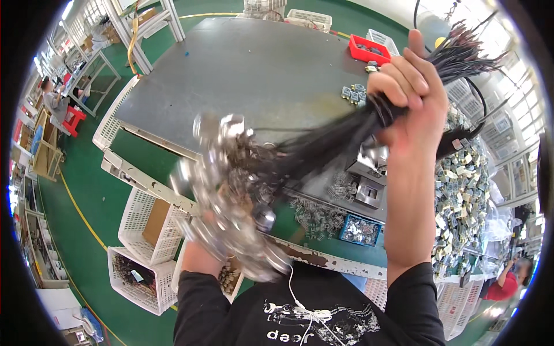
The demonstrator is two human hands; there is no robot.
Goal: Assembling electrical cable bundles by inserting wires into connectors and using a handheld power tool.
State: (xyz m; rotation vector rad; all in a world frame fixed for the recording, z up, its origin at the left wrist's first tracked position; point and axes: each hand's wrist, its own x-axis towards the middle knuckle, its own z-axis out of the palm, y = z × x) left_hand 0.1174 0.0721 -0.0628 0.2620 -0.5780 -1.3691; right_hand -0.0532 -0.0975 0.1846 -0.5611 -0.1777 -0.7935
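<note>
**Bundle of black wires held raised over the tabletop**

The right hand point(411, 86) is raised at about 1 o'clock, fingers closed tightly around a thick bundle of black wires point(340, 135). The wire ends fan out past the fist toward 2 o'clock. The bundle runs down toward 8 o'clock, where it ends in a cluster of round silvery metal parts point(225, 196). This cluster is motion-blurred, so the single parts cannot be told apart.

The left hand point(202, 254) sits under the cluster at about 7 o'clock. It appears to support the metal ends from below; the blur hides its fingers, so their state cannot be told.

The high grip on the wires, judged from the pose, lets the heavy ends hang together and keeps the strands aligned.

Below the bundle lies the grey tabletop point(242, 69). On it, at 3 o'clock, a heap of small pale components point(461, 184) lies near a small blue tray point(360, 229). A red tray point(368, 49) sits at 1 o'clock. White plastic baskets point(141, 242) stand on the green floor point(75, 242) at 8 o'clock.
</note>
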